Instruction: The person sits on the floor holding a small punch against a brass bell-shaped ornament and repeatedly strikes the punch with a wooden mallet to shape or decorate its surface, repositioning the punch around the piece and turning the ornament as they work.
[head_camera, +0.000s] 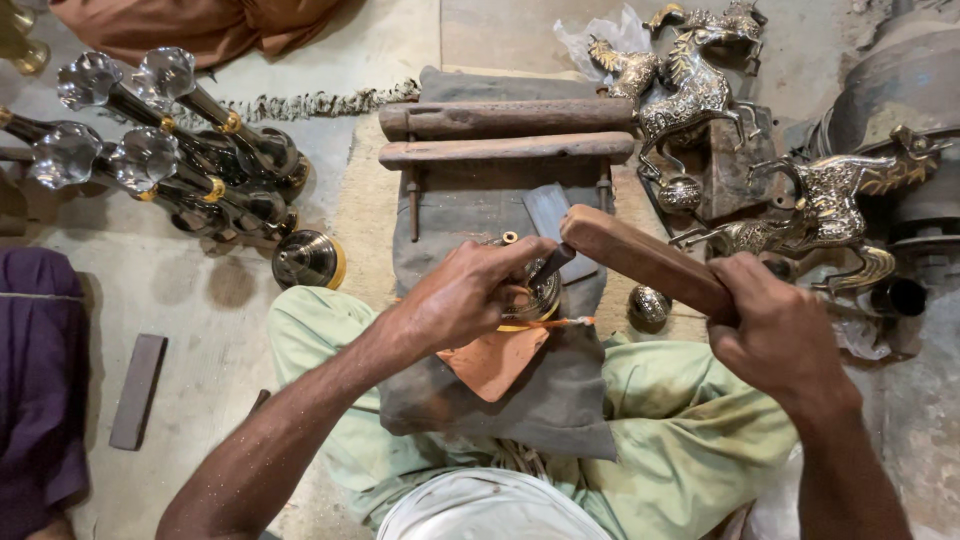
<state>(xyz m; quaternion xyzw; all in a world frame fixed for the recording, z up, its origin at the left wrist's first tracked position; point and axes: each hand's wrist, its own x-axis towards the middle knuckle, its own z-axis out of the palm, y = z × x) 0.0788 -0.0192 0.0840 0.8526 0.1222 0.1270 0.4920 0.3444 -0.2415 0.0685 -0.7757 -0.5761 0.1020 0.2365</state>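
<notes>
Nearest the lens sits a white cloth bundle (490, 508) on pale green trousered legs (690, 440); above it I log both hands at work. Left hand (470, 295) is closed over a small round brass piece (535, 295), pinning it on a grey fabric pad (500, 390) and steadying a thin dark steel punch (550, 265) against it. Right hand (780, 335) is clenched round the end of a smooth brown wooden mallet (640, 258), whose head meets the punch top. Judgement: chasing or stamping is mid-course; the piece is mostly hidden, so how much is finished I cannot tell. A terracotta-coloured flat scrap (490, 360) lies just under the piece. Beyond, two rough wooden bars (505, 135) form a clamp. Right: polished silver-and-gold metal horse figures (700, 85), ornately textured, apparently complete. Left: glossy dark stemmed vases with faceted glass tops (160, 140), lying on a concrete floor (200, 300).
</notes>
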